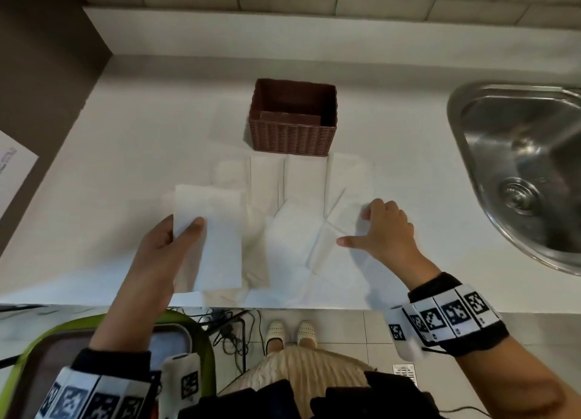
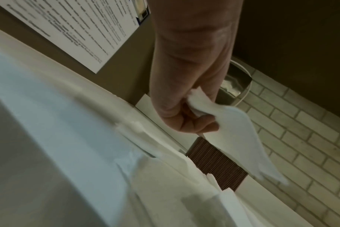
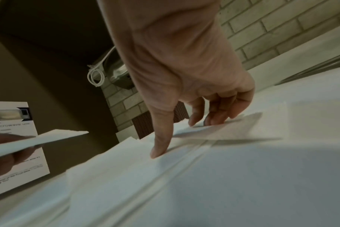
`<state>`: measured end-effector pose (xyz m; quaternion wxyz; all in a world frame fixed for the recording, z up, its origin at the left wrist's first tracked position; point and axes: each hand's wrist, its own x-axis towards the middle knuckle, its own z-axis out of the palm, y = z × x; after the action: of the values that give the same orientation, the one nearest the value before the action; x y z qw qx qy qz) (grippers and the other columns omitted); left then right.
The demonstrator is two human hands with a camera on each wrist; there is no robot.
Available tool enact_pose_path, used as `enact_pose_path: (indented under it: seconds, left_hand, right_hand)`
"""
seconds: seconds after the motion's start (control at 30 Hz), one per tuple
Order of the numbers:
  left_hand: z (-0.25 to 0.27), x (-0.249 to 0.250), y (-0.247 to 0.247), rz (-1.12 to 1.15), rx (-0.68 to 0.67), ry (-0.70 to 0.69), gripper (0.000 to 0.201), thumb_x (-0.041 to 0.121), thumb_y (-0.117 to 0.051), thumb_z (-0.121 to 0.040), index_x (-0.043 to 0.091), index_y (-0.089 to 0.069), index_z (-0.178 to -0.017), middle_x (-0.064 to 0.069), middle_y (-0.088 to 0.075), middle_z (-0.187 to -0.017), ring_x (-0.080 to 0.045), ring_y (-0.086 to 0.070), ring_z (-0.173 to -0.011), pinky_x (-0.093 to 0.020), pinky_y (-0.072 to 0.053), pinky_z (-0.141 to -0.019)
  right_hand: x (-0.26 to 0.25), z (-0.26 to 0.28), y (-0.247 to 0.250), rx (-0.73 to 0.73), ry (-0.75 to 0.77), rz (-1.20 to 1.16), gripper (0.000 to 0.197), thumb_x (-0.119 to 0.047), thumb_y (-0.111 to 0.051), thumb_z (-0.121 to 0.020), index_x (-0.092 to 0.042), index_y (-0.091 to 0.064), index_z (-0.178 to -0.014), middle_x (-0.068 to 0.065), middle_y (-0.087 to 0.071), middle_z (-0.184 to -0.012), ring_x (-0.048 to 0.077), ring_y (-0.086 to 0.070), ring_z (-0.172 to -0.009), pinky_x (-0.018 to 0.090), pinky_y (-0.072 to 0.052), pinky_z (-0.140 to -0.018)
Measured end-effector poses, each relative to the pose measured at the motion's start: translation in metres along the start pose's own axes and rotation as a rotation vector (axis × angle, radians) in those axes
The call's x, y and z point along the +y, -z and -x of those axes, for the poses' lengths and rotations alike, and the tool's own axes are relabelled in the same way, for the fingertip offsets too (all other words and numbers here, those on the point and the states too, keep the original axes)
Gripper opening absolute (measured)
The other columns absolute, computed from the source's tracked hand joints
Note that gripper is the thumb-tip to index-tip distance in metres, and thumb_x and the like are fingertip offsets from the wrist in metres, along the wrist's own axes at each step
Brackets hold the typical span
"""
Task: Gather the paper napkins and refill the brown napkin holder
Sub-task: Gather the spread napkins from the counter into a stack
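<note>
The brown woven napkin holder [image 1: 292,135] stands empty on the white counter [image 1: 125,154], also seen in the left wrist view [image 2: 215,162]. Several white paper napkins [image 1: 301,179] lie spread in front of it. My left hand [image 1: 185,230] holds a folded napkin [image 1: 220,230] above the counter's left part, thumb on top; the pinch shows in the left wrist view [image 2: 196,116]. My right hand [image 1: 361,227] rests on the spread napkins at the right. Its bent fingertips touch one napkin [image 3: 229,130] whose corner is lifted, and its thumb presses a napkin beside it.
A steel sink [image 1: 471,154] is set into the counter at the right. A dark panel [image 1: 47,72] with a printed sheet [image 1: 15,164] bounds the left side. Tiled wall runs behind. The counter's front edge lies just below the napkins.
</note>
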<state>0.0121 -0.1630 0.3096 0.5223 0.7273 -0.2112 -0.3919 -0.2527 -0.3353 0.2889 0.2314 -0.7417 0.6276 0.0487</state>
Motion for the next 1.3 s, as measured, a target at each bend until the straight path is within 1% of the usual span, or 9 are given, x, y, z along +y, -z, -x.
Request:
enact_pose_path:
  seconds: [0.17, 0.5, 0.57, 0.8, 0.9, 0.93, 1.03, 1.17, 1.3]
  left_hand:
    - [0.000, -0.006, 0.007, 0.030, 0.004, 0.003, 0.015, 0.020, -0.057, -0.097, 0.017, -0.070, -0.102, 0.002, -0.074, -0.091, -0.016, -0.066, -0.085, -0.030, -0.048, -0.076]
    - [-0.002, -0.014, 0.013, 0.025, 0.000, 0.060, 0.016, 0.023, -0.057, -0.097, 0.020, -0.072, -0.104, -0.007, -0.075, -0.103, -0.030, -0.067, -0.099, -0.050, -0.049, -0.093]
    - [-0.002, -0.014, 0.012, 0.033, 0.001, 0.065, 0.016, 0.023, -0.057, -0.097, 0.021, -0.071, -0.103, -0.006, -0.075, -0.101, -0.029, -0.067, -0.096, -0.047, -0.050, -0.091]
    - [-0.002, -0.010, 0.006, 0.045, -0.038, 0.065, 0.017, 0.023, -0.054, -0.099, 0.020, -0.070, -0.106, -0.004, -0.073, -0.102, -0.025, -0.065, -0.097, -0.037, -0.050, -0.084]
    - [-0.001, -0.007, 0.001, 0.018, -0.069, 0.038, 0.021, 0.024, -0.053, -0.100, 0.020, -0.069, -0.113, -0.001, -0.074, -0.107, -0.021, -0.067, -0.101, -0.036, -0.049, -0.088]
    - [-0.001, -0.007, -0.001, 0.004, -0.074, 0.031, 0.021, 0.025, -0.053, -0.100, 0.021, -0.069, -0.113, -0.001, -0.075, -0.107, -0.021, -0.068, -0.102, -0.037, -0.050, -0.090]
    - [0.001, -0.005, -0.003, -0.050, -0.080, 0.010, 0.026, 0.041, -0.058, -0.092, 0.024, -0.069, -0.108, -0.004, -0.074, -0.109, -0.030, -0.066, -0.107, -0.052, -0.048, -0.097]
    - [0.005, -0.004, -0.008, -0.055, -0.089, 0.010, 0.029, 0.042, -0.060, -0.091, 0.020, -0.068, -0.109, -0.011, -0.071, -0.112, -0.035, -0.064, -0.111, -0.055, -0.046, -0.099]
    - [0.009, -0.002, -0.015, -0.065, -0.103, 0.024, 0.018, 0.030, -0.055, -0.098, 0.023, -0.069, -0.108, -0.006, -0.072, -0.112, -0.030, -0.064, -0.111, -0.045, -0.049, -0.093]
  right_hand:
    - [-0.001, -0.009, 0.005, 0.000, -0.040, 0.106, 0.115, -0.066, -0.078, -0.052, -0.021, -0.025, -0.143, 0.010, -0.043, -0.133, 0.033, -0.038, -0.124, 0.044, -0.034, -0.096]
    - [0.001, -0.016, 0.028, -0.095, 0.019, -0.060, 0.056, -0.044, -0.075, -0.074, -0.012, -0.057, -0.117, 0.004, -0.062, -0.112, 0.028, -0.055, -0.107, 0.038, -0.045, -0.085]
    - [0.004, -0.013, 0.033, -0.080, 0.071, -0.221, 0.045, -0.034, -0.077, -0.075, -0.012, -0.058, -0.110, 0.002, -0.063, -0.106, 0.023, -0.058, -0.094, 0.032, -0.046, -0.072]
    - [0.016, -0.020, 0.045, -0.116, 0.214, -0.300, 0.029, -0.034, -0.069, -0.084, -0.008, -0.068, -0.095, 0.007, -0.071, -0.091, 0.024, -0.063, -0.086, 0.031, -0.043, -0.072]
    - [0.017, -0.025, 0.050, -0.053, 0.253, -0.201, 0.027, -0.030, -0.066, -0.087, -0.005, -0.060, -0.081, 0.005, -0.056, -0.070, 0.020, -0.049, -0.072, 0.026, -0.032, -0.060]
    - [0.017, -0.024, 0.050, -0.050, 0.260, -0.162, 0.021, -0.029, -0.067, -0.086, -0.010, -0.063, -0.091, 0.000, -0.056, -0.076, 0.019, -0.050, -0.078, 0.024, -0.034, -0.063]
    - [0.015, -0.027, 0.048, -0.088, 0.354, 0.021, 0.074, -0.034, -0.076, -0.077, -0.032, -0.038, -0.141, 0.003, -0.049, -0.128, 0.025, -0.048, -0.117, 0.036, -0.040, -0.093]
    - [0.009, -0.033, 0.052, -0.148, 0.614, 0.340, 0.089, -0.037, -0.080, -0.070, -0.049, -0.028, -0.141, -0.004, -0.025, -0.147, 0.024, -0.022, -0.134, 0.043, -0.021, -0.106]
    - [0.002, -0.039, 0.044, -0.259, 0.758, 0.479, 0.062, -0.021, -0.082, -0.066, -0.037, -0.051, -0.117, -0.004, -0.038, -0.131, 0.022, -0.030, -0.125, 0.038, -0.023, -0.102]
